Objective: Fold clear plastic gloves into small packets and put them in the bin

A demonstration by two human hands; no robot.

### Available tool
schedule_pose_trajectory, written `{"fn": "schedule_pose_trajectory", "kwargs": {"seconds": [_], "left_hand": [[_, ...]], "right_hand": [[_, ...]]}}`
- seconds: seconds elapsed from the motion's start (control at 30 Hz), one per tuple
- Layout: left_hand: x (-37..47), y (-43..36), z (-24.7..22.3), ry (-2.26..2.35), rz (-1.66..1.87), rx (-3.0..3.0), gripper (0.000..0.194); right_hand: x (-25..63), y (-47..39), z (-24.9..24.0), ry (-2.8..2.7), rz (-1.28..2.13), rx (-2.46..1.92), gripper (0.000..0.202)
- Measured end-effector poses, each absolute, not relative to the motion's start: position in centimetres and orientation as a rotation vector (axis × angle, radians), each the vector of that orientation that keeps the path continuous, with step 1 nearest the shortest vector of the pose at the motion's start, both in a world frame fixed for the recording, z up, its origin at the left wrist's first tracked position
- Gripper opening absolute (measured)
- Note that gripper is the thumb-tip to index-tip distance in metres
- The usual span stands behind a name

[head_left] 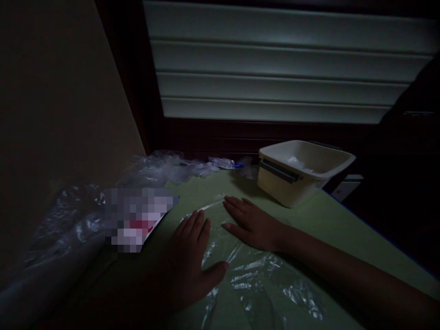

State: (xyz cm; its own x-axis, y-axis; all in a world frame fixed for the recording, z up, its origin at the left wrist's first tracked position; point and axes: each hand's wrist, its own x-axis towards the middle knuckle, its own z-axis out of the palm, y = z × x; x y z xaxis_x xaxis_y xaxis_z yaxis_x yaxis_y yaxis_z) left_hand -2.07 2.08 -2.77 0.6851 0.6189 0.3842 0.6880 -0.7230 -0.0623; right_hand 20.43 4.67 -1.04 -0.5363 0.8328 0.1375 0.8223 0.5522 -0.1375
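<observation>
A thin clear plastic sheet or bag (250,275) lies wrinkled on the green tabletop (343,238). My left hand (192,256) rests flat on its left part, with the thumb stretched out to the right. Near the far end of the plastic, my right hand (254,224) lies palm down, its fingers pointing left and the thumb apart. Neither hand grips anything. The scene is dim, and the outline of the plastic under the hands is hard to make out.
A cream bin (275,181) with a dark handle stands at the back right, some clear plastic inside. Crumpled clear plastic (79,220) runs along the left and back edges. A partly blurred flat item (158,211) lies at left. Behind is a slatted shutter (275,59).
</observation>
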Motion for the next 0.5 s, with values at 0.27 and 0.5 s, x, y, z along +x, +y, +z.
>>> {"fn": "schedule_pose_trajectory", "kwargs": {"seconds": [0.27, 0.5], "left_hand": [[-2.2, 2.2, -2.7, -1.06, -0.511, -2.695, 0.07], [-2.1, 2.2, -2.8, -1.111, -0.495, -2.69, 0.07]], "right_hand": [[22.4, 5.1, -1.8, -2.498, 0.013, -1.634, 0.073], [23.1, 4.6, -1.3, -2.331, -0.165, -1.782, 0.06]]}}
